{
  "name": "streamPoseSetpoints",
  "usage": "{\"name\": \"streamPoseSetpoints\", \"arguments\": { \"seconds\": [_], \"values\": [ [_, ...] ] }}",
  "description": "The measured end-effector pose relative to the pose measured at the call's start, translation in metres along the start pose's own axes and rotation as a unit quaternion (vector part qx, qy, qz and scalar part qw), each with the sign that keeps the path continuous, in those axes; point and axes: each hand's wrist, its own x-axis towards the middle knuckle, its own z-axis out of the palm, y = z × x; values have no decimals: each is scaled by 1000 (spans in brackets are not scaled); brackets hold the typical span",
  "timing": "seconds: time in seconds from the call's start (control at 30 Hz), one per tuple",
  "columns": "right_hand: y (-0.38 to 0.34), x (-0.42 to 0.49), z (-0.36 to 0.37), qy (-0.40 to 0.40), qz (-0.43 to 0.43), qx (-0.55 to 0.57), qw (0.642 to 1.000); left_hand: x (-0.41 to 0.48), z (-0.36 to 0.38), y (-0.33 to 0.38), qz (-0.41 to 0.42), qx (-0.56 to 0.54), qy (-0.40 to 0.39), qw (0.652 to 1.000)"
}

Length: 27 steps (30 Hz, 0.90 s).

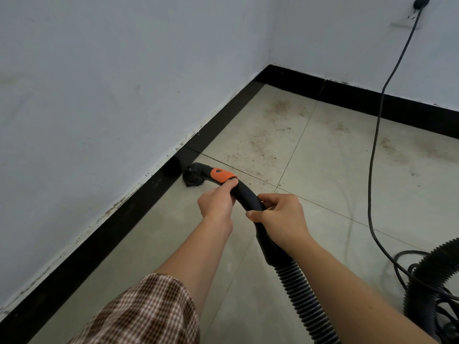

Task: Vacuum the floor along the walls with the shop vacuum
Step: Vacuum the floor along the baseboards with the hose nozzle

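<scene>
The shop vacuum's brush nozzle (192, 176) sits on the tiled floor (330, 175) at its left edge, bristles down, touching or just beside the black baseboard (99, 232) under the white wall (99, 83). Behind the nozzle an orange collar (221, 175) joins it to the curved black handle tube (248, 196).

We hold that tube with both hands. Our left hand (217, 203) grips it just behind the orange collar, fingers curled under and the thumb lying on top. Our right hand (283, 217) wraps the tube further back, fingers closed fully round it and the thumb pressed across the near side. From below the right hand the ribbed hose (298, 294) runs toward the bottom edge of the view, and another loop of it arches up at the right edge (427, 269).

A checked sleeve (149, 311) covers our left upper arm; the right forearm is bare.

Brownish dirt marks (268, 135) spread over the tiles toward the far corner of the floor. A black power cord (375, 145) drops from a plug (421, 1) high on the far wall, crosses the baseboard and lies in coils on the floor by the hose loop.
</scene>
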Motion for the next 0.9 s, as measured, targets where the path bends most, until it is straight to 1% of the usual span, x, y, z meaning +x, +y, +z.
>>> {"name": "streamPoseSetpoints", "arguments": {
  "seconds": [0.53, 0.7, 0.9],
  "values": [
    [5, 5, 29, 28, -30, -39, 998, 21, -6, 4, 9, -7, -27, 1000],
    [3, 6, 25, 27, -41, -58, 997, 21, -5, 5, 8, -12, -59, 998],
    [6, 4, 13, 41, -45, -79, 995, 15, 6, -1, -1, -16, -77, 997]
  ]
}}
